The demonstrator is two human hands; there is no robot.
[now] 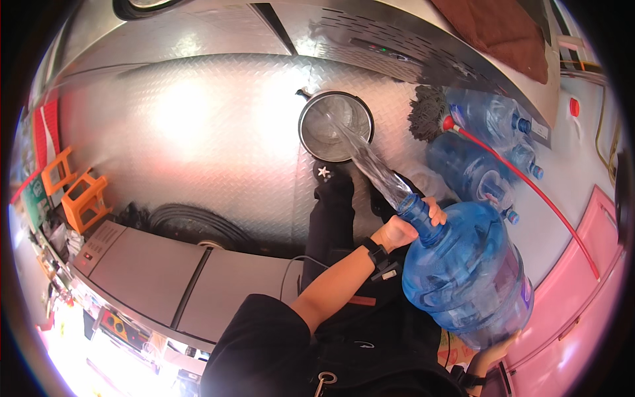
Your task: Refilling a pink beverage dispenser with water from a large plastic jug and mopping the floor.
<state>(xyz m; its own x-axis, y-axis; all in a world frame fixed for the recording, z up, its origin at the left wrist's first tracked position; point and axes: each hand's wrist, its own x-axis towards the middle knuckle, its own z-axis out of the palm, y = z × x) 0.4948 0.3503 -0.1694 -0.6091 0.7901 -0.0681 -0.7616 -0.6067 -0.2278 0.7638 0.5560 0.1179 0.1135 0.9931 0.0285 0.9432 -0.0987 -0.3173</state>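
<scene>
A large blue water-cooler bottle [461,278] tilts mouth-down across my right side. My left hand [397,232] is wrapped around its neck, and my right hand [496,349] supports the base, partly hidden behind it. From the mouth a thick stream of water [377,168] pours into a round metal pot [370,130]. The pot stands on the floor just beyond my feet, its dark rim facing up. Water moves inside it; the exact level is hard to tell.
Several similar bottles [471,164] lie to the right beside a grey string mop [427,111] with a red handle [526,178]. A steel cabinet [342,30] borders the tread-plate floor [223,129]. Orange stools [84,201] and a coiled black hose [193,218] are at left.
</scene>
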